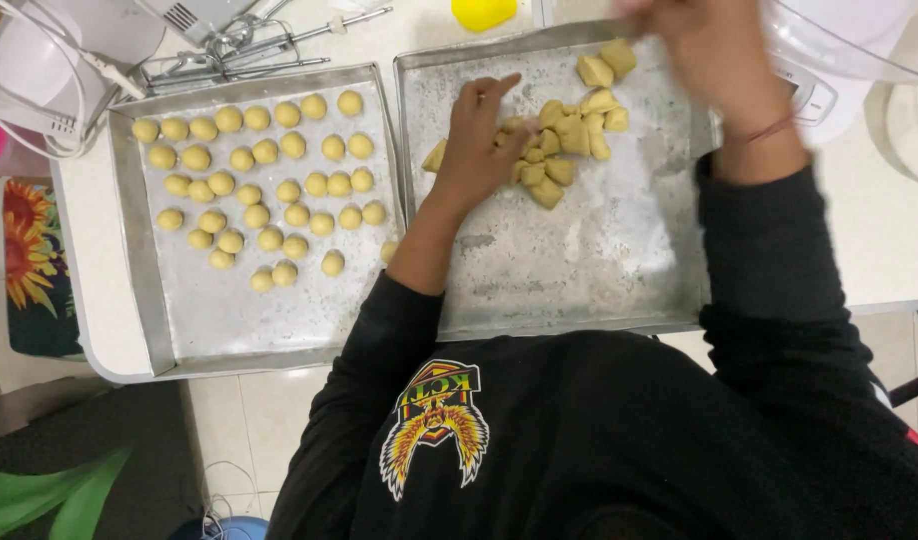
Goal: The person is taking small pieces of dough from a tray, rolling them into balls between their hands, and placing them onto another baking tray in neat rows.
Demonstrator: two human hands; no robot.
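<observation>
Two metal trays sit side by side on the white surface in front of me. My left hand point(476, 140) rests on the right tray point(579, 270), right at the edge of a heap of yellow dough chunks point(559, 140). The fingers curl down onto the lumps, with one finger stretched out flat, but I cannot tell if it has a piece pinched or is just touching the pile. The heap is near the far side of that tray, close enough that I can reach it without leaning.

My right hand point(714, 60) is lifted above the far corner of the same tray. It is all blurry, so I cannot tell how open it is or if it has any dough in it.

The left tray point(144, 300) has lots of little round dough balls point(264, 185) on it. They lie in loose rows with small gaps between them, so they do not stick to each other. The near part of that tray is bare metal.

Behind the left tray I can see metal mixer whisks point(239, 55) lying down, pushed back out of the way. A yellow thing point(484, 12) pokes in at the far edge
</observation>
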